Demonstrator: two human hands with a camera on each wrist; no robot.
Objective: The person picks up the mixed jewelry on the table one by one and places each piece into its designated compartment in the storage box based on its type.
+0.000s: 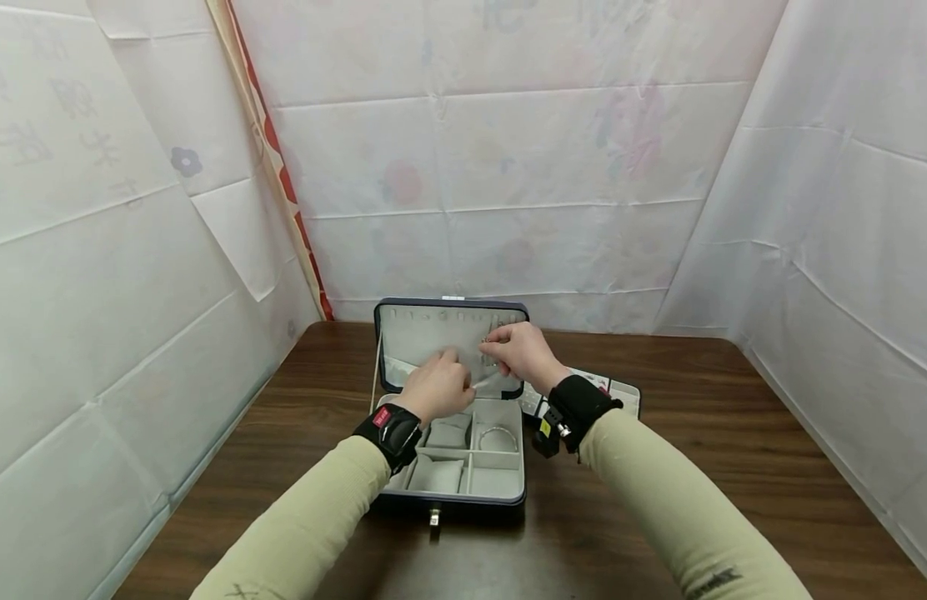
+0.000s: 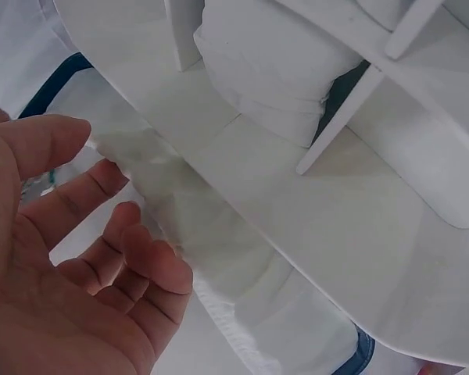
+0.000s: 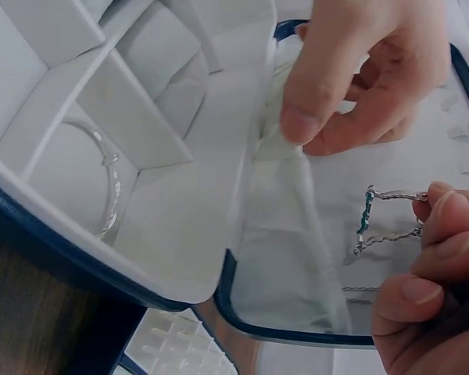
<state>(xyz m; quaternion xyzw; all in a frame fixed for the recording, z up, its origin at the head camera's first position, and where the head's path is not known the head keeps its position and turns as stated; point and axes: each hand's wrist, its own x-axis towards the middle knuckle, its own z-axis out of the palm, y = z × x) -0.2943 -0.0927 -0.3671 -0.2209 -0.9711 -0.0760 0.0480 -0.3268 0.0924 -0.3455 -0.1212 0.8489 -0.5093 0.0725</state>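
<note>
A dark blue jewelry box (image 1: 471, 500) stands with its pale-lined lid (image 1: 418, 329) raised. Along the lid's lower part runs a soft fabric pocket (image 3: 277, 242). My left hand (image 1: 437, 386) is at the pocket's upper edge; thumb and forefinger pinch the edge and draw it away from the lid. In the right wrist view, my right hand (image 3: 434, 289) pinches a silver bracelet (image 3: 365, 212) with a green section, which dangles in a loop before the lid lining. Two thin chains (image 3: 359, 293) hang beside it against the lining.
Inside the box, dividers separate pale cushions (image 1: 437, 475) and a silver bangle (image 1: 498, 431). A pale compartmented tray (image 1: 627, 393) lies on the wooden table (image 1: 704, 417) behind my right wrist. White sheets (image 1: 508, 167) hang around the table.
</note>
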